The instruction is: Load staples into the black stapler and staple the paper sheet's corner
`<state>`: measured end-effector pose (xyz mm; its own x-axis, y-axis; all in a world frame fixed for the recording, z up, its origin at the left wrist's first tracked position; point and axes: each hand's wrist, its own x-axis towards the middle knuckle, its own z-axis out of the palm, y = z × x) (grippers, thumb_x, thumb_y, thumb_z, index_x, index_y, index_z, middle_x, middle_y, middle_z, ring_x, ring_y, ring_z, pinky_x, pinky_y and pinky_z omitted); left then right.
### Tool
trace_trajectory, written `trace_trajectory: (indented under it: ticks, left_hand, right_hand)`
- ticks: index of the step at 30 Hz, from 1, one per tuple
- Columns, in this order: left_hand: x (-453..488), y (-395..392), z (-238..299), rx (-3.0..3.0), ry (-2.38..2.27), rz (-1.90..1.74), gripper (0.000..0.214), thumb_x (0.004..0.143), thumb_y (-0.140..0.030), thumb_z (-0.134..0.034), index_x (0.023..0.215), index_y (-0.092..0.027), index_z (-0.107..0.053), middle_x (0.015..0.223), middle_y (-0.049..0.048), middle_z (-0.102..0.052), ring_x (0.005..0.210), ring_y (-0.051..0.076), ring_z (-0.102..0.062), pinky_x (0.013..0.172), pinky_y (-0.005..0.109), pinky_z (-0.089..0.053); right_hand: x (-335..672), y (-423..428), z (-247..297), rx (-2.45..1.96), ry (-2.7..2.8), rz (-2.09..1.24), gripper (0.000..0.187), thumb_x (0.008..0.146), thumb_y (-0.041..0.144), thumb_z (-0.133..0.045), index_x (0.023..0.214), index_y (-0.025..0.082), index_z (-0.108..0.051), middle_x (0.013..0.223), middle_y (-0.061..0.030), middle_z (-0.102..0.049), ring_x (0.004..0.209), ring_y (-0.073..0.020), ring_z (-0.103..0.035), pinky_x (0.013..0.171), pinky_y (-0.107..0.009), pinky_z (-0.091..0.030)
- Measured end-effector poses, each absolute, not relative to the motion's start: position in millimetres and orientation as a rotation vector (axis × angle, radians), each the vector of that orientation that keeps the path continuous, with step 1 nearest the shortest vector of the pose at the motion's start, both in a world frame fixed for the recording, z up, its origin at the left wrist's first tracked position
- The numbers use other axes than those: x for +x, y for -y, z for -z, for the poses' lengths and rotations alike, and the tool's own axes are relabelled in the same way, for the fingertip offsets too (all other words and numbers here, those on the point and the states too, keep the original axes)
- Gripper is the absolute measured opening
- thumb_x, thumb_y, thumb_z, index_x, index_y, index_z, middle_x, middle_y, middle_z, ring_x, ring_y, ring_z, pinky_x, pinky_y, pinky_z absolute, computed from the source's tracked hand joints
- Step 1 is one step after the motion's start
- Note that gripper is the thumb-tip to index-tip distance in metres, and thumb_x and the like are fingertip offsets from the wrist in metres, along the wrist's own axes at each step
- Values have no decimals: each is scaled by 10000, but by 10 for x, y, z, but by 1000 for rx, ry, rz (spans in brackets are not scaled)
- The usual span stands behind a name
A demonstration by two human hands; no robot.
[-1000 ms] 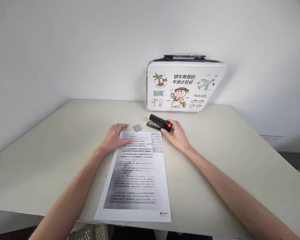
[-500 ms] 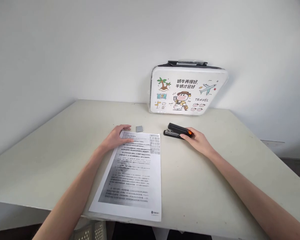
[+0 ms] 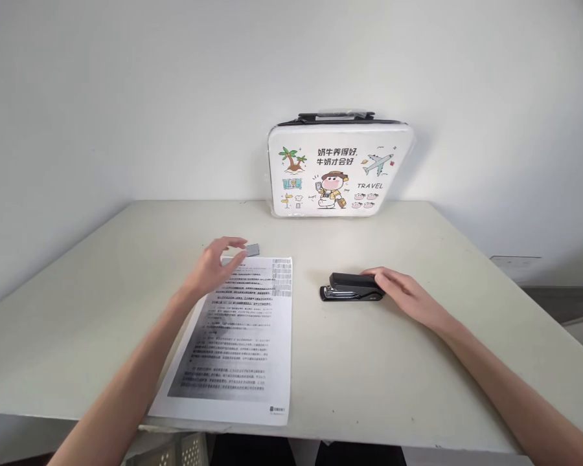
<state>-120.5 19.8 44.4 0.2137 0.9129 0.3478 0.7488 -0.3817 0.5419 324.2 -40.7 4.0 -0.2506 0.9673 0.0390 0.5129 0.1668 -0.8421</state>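
My left hand (image 3: 214,264) is over the top left corner of the printed paper sheet (image 3: 233,336). Its thumb and fingers are apart in a curve, with the tips at the left end of a small grey block (image 3: 252,249) that looks like a strip of staples. Whether they touch it I cannot tell. To the right of the paper, a black stapler (image 3: 352,288) lies on the table with its jaw end to the left. My right hand (image 3: 403,294) grips its rear end, thumb on the near side and fingers behind.
A white case (image 3: 342,165) with cartoon travel pictures and a black handle stands at the back of the table (image 3: 393,375), against the wall (image 3: 175,97). Below the front edge, part of a perforated light-coloured object (image 3: 192,450) shows.
My right hand has brought the stapler nearer to me and turned it. My left hand has lifted off the paper's top and moved to the grey block. The view has shifted slightly.
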Motion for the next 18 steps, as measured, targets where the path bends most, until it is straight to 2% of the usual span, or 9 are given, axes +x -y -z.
trace_trajectory:
  ticks: [5,10,15,18]
  left_hand:
    - [-596,32,-663,2532,-1176,-708,249,1060,-439,-562,1193,-269,-686,1215,44,-749,1196,244,-661,1060,437,-524]
    - [-217,137,-643,2595,-969,-669,173,1061,-346,-573,1162,-258,-683,1128,39,-757,1127,239,-663,1000,418,-539]
    - [38,122,-546,2587,-933,-659,146,1001,-285,-672,1143,-251,-681,1152,32,-759,1120,244,-665,1013,425,-524]
    - [189,98,-499,2573,-992,-598,224,934,-333,-774,1121,-249,-686,1153,39,-755,1135,269,-663,1005,436,-520]
  right_hand:
    - [3213,411,-30,-1393,1777,-977,570,1054,710,-357,1194,281,-705,1282,-66,-747,1204,-306,-674,1052,-412,-514]
    - [3195,429,-22,-1377,1742,-1036,511,1080,661,-334,1295,310,-637,1362,-63,-704,1305,-290,-626,1138,-425,-463]
    - [3178,406,-21,-1342,1848,-959,495,1093,630,-297,1242,304,-638,1284,-59,-719,1219,-283,-654,1076,-426,-501]
    - [3167,408,-26,-1358,1810,-925,512,1091,634,-285,1205,290,-647,1225,-59,-733,1140,-275,-668,1035,-422,-514]
